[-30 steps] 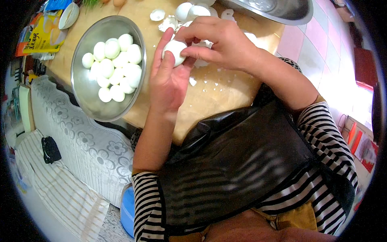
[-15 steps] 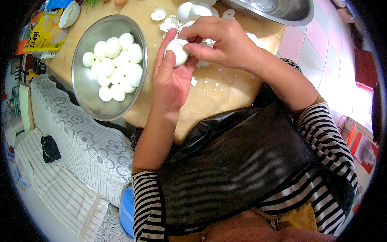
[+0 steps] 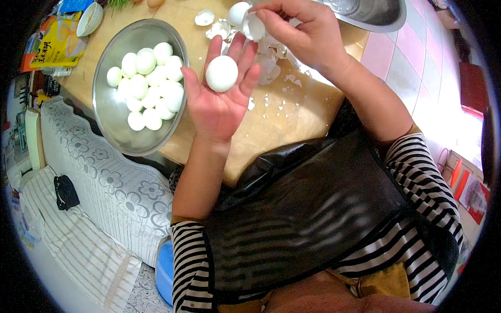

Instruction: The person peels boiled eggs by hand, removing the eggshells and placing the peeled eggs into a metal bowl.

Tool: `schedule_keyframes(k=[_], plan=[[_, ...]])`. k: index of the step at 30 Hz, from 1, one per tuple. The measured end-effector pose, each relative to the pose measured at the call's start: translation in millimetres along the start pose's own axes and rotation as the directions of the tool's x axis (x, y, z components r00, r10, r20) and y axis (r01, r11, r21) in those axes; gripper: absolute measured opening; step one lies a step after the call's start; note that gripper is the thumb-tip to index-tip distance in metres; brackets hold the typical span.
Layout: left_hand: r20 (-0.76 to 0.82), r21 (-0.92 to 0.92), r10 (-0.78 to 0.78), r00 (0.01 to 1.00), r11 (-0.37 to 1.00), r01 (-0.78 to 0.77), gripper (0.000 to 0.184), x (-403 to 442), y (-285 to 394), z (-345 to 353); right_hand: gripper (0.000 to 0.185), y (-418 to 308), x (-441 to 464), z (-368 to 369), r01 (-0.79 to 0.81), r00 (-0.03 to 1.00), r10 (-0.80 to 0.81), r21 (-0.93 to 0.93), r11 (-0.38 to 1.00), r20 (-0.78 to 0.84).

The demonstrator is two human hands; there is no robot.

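Observation:
A smooth white peeled egg [image 3: 222, 73] rests on the upturned palm of my left hand [image 3: 219, 112], whose fingers are spread around it. Up and to the right, my right hand [image 3: 308, 34] pinches a cupped piece of eggshell [image 3: 254, 27] between thumb and fingers, apart from the egg. Behind that piece, another white egg [image 3: 238, 13] lies on the table. Shell fragments [image 3: 270, 65] are heaped beneath my right hand, with small bits scattered towards me. To the left of my left hand, a steel bowl [image 3: 112, 133] holds several peeled eggs [image 3: 139, 86].
The wooden table [image 3: 261, 135] ends close to my black apron [image 3: 308, 208]. A second metal basin [image 3: 383, 18] stands at the back right. At the far left are a white bowl [image 3: 90, 20] and a yellow packet [image 3: 60, 41]. A cloth-covered seat [image 3: 99, 156] adjoins the table.
My right hand has moved up and away from the egg with a piece of shell. My left hand has opened out flat, and the egg now sits bare on its palm.

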State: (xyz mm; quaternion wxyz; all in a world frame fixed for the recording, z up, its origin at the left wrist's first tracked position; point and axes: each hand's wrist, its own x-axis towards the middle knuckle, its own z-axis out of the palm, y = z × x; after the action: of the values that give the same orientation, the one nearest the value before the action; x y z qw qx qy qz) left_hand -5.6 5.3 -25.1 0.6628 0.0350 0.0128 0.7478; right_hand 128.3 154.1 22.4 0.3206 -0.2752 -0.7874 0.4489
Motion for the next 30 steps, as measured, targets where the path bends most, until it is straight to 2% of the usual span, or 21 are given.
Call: schedule_keyframes(k=[1, 4, 5, 7, 9, 13, 14, 16, 17, 19, 20, 22, 24, 26, 27, 28, 30], plan=[[0.022, -0.106, -0.031, 0.999, 0.994, 0.034, 0.058, 0.3, 1.0, -1.8, 0.026, -7.0, -1.3, -7.0, 0.061, 0.997, -0.06, -0.032, 0.998, 0.04], [0.051, -0.199, -0.058, 0.997, 0.978, 0.067, 0.052, 0.4, 1.9, -8.3, 0.02, -11.5, 6.9, -7.0, 0.093, 0.995, -0.088, -0.105, 0.99, 0.047], [0.047, -0.201, -0.055, 0.997, 0.978, 0.064, 0.052, -0.3, 2.1, -7.5, 0.017, -8.2, 7.8, -5.3, 0.224, 0.973, -0.229, -0.196, 0.955, -0.006], [0.001, -0.195, -0.045, 0.999, 0.98, 0.044, 0.047, -1.1, 2.1, -3.3, 0.015, -6.2, 6.1, -3.5, 0.34, 0.93, -0.366, -0.29, 0.895, -0.039], [0.002, -0.191, -0.038, 0.999, 0.981, 0.037, 0.047, -1.0, 2.1, -1.5, 0.02, -6.8, 4.7, -4.5, 0.468, 0.881, -0.472, -0.217, 0.856, 0.041], [0.042, -0.107, -0.031, 0.999, 0.994, 0.035, 0.05, -1.4, 3.6, -1.9, 0.031, -0.9, 3.3, 1.2, 0.5, 0.865, -0.489, -0.269, 0.823, 0.109], [0.042, -0.11, -0.021, 0.999, 0.994, 0.025, 0.05, -0.5, 3.9, -3.3, 0.033, -0.8, 5.4, 5.6, 0.583, 0.804, -0.593, -0.241, 0.776, 0.036], [0.107, -0.016, -0.023, 0.994, 1.0, 0.025, 0.054, 0.2, 4.5, -5.8, 0.036, 8.1, 13.1, 13.6, 0.667, 0.726, -0.687, -0.211, 0.714, -0.032], [0.108, -0.019, -0.012, 0.994, 1.0, 0.014, 0.054, -1.1, 3.5, -4.2, 0.036, 7.1, 22.9, 19.8, 0.761, 0.581, -0.814, -0.367, 0.534, 0.021], [0.016, 0.243, 0.077, 0.997, 0.967, -0.078, 0.058, -0.3, -0.8, 1.4, 0.051, -7.5, -4.9, 19.6, 0.688, 0.721, -0.681, -0.246, 0.683, 0.125], [0.028, 0.237, 0.092, 0.995, 0.967, -0.096, 0.058, -0.2, -1.9, 3.8, 0.051, -13.9, -11.7, 21.5, 0.7, 0.71, -0.69, -0.243, 0.672, 0.139], [-0.105, 0.267, 0.121, 0.987, 0.96, -0.089, 0.06, -2.3, -0.5, 9.0, 0.065, -16.6, -19.2, 31.3, 0.65, 0.76, -0.58, -0.325, 0.687, 0.295], [-0.104, 0.218, 0.097, 0.99, 0.973, -0.072, 0.056, -4.9, 0.3, 2.8, 0.059, -18.1, -22.4, 38.1, 0.641, 0.767, -0.557, -0.424, 0.639, 0.319], [-0.113, 0.199, 0.127, 0.985, 0.975, -0.103, 0.054, -3.7, -3.2, 7.2, 0.058, -17.2, -22.6, 42.4, 0.637, 0.768, -0.558, -0.465, 0.616, 0.313], [-0.108, 0.203, 0.132, 0.985, 0.973, -0.108, 0.052, -4.4, -1.9, 10.2, 0.05, -22.3, -22.7, 43.4, 0.628, 0.778, -0.546, -0.431, 0.648, 0.311], [-0.142, 0.156, 0.14, 0.98, 0.981, -0.118, 0.051, -4.0, -1.9, 14.7, 0.05, -26.6, -22.0, 44.0, 0.66, 0.751, -0.567, -0.417, 0.625, 0.339], [-0.073, -0.04, 0.079, 0.994, 0.996, -0.082, 0.054, -5.9, 3.7, 15.2, 0.045, -34.9, -18.3, 46.1, 0.658, 0.752, -0.579, -0.4, 0.638, 0.315]])
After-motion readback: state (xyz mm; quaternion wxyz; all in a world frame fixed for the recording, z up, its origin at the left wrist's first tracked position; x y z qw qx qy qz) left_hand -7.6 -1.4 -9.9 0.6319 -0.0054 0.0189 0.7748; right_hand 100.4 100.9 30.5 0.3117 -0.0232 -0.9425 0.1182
